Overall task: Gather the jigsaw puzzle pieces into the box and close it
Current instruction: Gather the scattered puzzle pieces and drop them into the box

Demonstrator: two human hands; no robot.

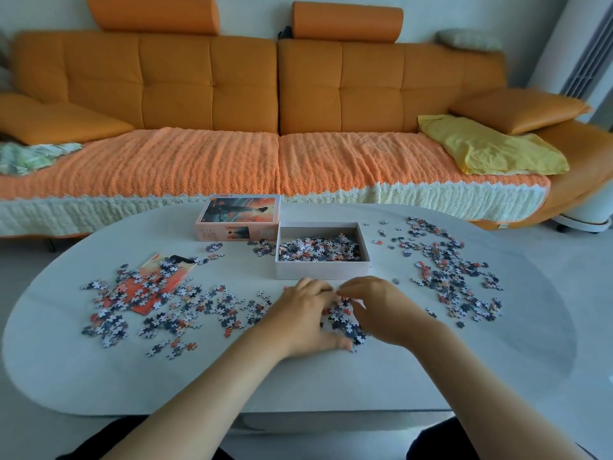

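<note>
Both the left hand (303,315) and right hand (381,310) are curling fingers round one heap of pieces (343,322) near the single open box (321,272) and one lid (237,215).

A big orange sofa behind a white tabletop

The sofa (212,84) fills the top of the frame, with two round orange headrests (152,13) on its back. An orange knit blanket (199,161) with a pale edge covers the seat. A yellow cloth (491,147) lies at the right end, just under an orange cushion (517,109). Another orange cushion (56,119) sits at the left, next to a green patterned cloth (30,157). A small grey pillow (467,39) rests on the sofa back at upper right. A tall white machine (577,44) stands at the far right. The round-ended tabletop (99,376) fills the lower middle.
</note>
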